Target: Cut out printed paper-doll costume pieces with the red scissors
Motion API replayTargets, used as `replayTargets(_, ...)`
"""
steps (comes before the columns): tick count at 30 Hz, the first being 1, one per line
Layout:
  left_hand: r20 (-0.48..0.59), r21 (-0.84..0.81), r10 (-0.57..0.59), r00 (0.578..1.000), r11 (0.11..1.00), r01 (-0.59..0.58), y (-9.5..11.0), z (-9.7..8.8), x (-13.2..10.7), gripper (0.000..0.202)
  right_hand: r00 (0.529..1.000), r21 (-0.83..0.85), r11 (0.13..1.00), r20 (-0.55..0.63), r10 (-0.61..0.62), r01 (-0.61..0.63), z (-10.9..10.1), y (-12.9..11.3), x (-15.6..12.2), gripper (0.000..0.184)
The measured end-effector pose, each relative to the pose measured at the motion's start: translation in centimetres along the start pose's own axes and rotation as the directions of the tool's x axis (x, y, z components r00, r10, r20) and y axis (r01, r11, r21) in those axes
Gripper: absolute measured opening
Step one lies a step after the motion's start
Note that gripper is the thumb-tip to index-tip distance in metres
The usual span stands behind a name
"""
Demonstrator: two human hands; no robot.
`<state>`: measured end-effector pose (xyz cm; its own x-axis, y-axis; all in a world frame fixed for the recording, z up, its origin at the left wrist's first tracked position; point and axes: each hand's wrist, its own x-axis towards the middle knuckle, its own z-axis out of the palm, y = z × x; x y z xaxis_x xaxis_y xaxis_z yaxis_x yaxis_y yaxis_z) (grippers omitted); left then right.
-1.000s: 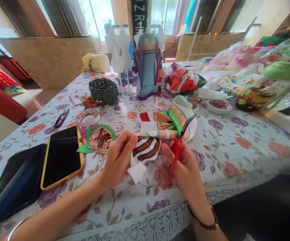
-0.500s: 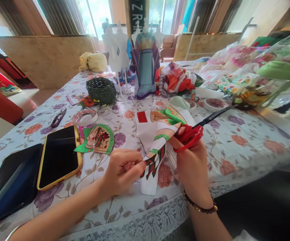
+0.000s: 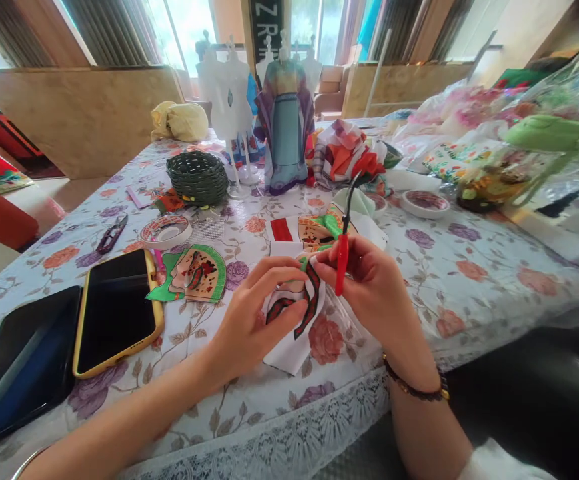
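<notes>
Both my hands work over a printed cloth piece (image 3: 289, 333) with red, black and green patterns, near the table's front edge. My left hand (image 3: 254, 320) pinches the cloth's folded part from the left. My right hand (image 3: 374, 287) grips red-handled scissors (image 3: 342, 257), blades pointing up and away, while its fingertips also touch the cloth. A second part of the printed cloth (image 3: 314, 230) lies flat just behind the hands. A cut-out green-edged piece (image 3: 194, 273) lies to the left.
A yellow-cased phone (image 3: 117, 310) and a dark tablet (image 3: 19, 363) lie at the left. Behind are a tape roll (image 3: 165, 231), small snips (image 3: 112, 233), a green woven basket (image 3: 197, 177), doll mannequins with a blue robe (image 3: 284, 127), fabric heaps (image 3: 349, 157) and plastic bags (image 3: 519, 147) at right.
The scissors swung from pointing right to pointing up and away. My hands came closer together and bunched the cloth between them.
</notes>
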<state>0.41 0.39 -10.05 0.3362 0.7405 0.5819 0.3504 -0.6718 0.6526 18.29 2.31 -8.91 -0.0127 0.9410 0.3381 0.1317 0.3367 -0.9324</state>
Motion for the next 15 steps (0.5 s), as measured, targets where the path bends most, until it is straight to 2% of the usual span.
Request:
replayTargets(3, 0.025, -0.008, 0.001, 1.0, 1.0, -0.001, -0.3, 0.2, -0.2, 0.031, 0.997, 0.069, 0.998, 0.08, -0.011, 0.005, 0.0, -0.7, 0.2, 0.013)
replayTargets(7, -0.04, -0.001, -0.019, 0.999, 1.0, 0.019, -0.6, 0.2, -0.5, 0.024, 0.986, 0.244, 0.968, 0.168, 0.014, -0.056, 0.6, -1.1, 0.3, 0.016)
replayTargets(9, -0.083, 0.01, -0.014, 0.996, 1.0, 0.015, -0.5, 0.1, -0.5, 0.02, 0.984, 0.298, 0.951, 0.175, 0.033, -0.084, 1.0, -1.0, 0.1, 0.016)
replayTargets(12, -0.203, 0.047, -0.029, 0.979, 0.998, 0.04, -0.2, -0.1, -0.5, 0.022, 0.989, 0.294, 0.952, 0.14, 0.048, -0.088, 1.4, -0.9, -0.5, 0.016)
replayTargets(15, -0.358, 0.086, -0.066, 0.932, 0.991, 0.104, -0.1, -0.1, -0.6, 0.024, 0.988, 0.237, 0.963, 0.122, 0.1, -0.127, 1.4, -0.9, -1.6, 0.02)
